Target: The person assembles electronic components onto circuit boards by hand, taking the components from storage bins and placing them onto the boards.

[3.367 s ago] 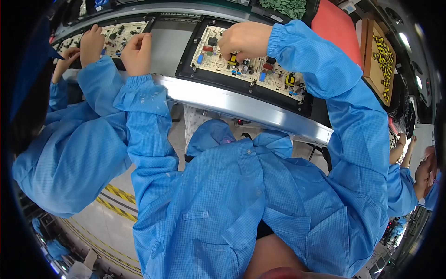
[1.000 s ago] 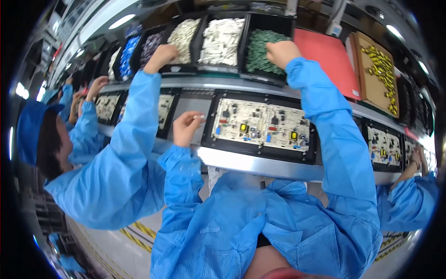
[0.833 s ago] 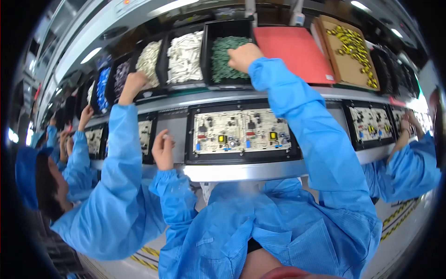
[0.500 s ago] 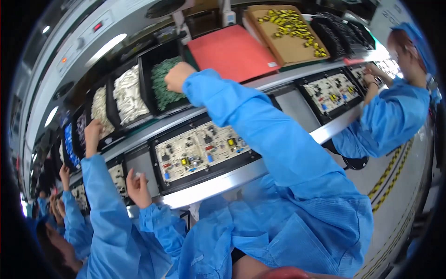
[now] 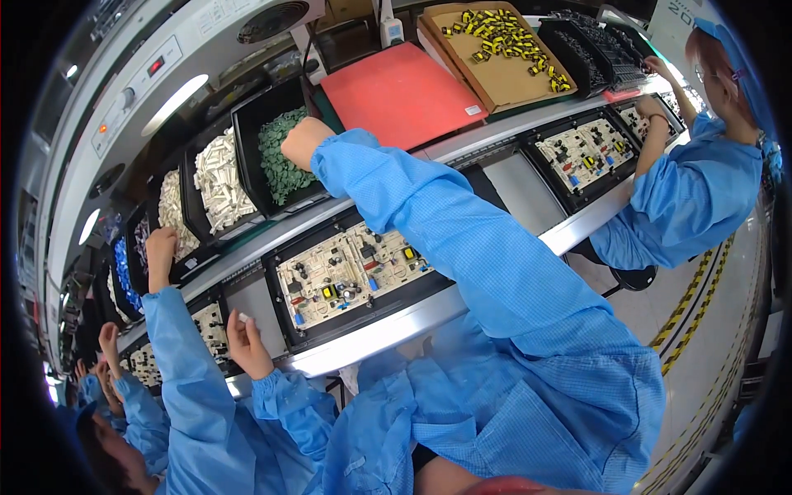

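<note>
Bright metal edging runs along my side of the line, with a flat coral-red sheet and a brown cardboard tray of yellow-and-black parts lying beyond it to the right. My right hand is down at the heap of small dull-green components in a deep black plastic bin, just left of the coral-red sheet. Its fingers are curled inward, but their tips are hidden, so I cannot tell whether they pinch a piece. My left hand is narrowed around what looks like a small white piece, raised beside the black rectangular frame that holds two cream circuit boards in front of me.

To pick well from this heap, I would judge it best to use thumb and forefinger only, take from the loose top layer, and lift straight up so tangled neighbours drop away. My sleeve crosses above the right end of the frame, so my forearm should clear the standing parts. My left grip wants to be light, keeping the white piece from slipping.
</note>
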Demonstrator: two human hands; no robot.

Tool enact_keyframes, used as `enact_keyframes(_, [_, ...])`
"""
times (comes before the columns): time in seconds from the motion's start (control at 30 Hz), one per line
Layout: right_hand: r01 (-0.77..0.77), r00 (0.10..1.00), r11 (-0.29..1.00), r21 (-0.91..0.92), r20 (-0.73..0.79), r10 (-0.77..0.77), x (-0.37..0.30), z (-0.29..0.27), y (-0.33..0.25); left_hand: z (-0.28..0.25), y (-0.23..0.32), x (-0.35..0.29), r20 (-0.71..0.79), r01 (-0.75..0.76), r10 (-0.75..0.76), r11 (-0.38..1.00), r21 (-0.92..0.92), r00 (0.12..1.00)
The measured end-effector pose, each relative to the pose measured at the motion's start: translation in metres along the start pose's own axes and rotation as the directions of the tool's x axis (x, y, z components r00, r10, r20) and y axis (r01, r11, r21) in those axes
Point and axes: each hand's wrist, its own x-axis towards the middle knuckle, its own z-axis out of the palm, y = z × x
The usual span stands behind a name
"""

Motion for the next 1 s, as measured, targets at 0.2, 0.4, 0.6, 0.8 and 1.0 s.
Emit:
enact_keyframes(0.2, [-0.010, 1.000, 1.000, 0.002, 0.011, 0.010, 0.002, -0.007, -0.004, -0.006, -0.004, 0.002, -0.162, 0.015, -0.018, 1.000, -0.020, 0.987])
enact_keyframes(0.4, [0.051, 0.998, 0.998, 0.020, -0.036, -0.050, 0.016, 0.002, -0.025, -0.023, 0.016, -0.009, -0.158, -0.037, 0.064, 0.985, 0.169, 0.985])
enact_keyframes(0.6, [-0.001, 1.000, 1.000, 0.027, -0.019, 0.001, 0.000, 0.003, 0.003, 0.001, 0.035, -0.011, -0.232, -0.024, 0.087, 0.965, 0.261, 0.969])
enact_keyframes(0.8, [-0.008, 0.988, 0.998, 0.056, -0.152, 0.016, 0.008, 0.036, 0.037, 0.023, 0.037, -0.008, -0.174, -0.190, 0.224, 0.963, 0.191, 0.959])
enact_keyframes(1.0, [0.031, 0.979, 0.993, 0.116, -0.203, -0.007, 0.017, 0.039, 0.030, -0.004, 0.044, -0.008, -0.221, -0.136, 0.221, 0.930, 0.342, 0.950])
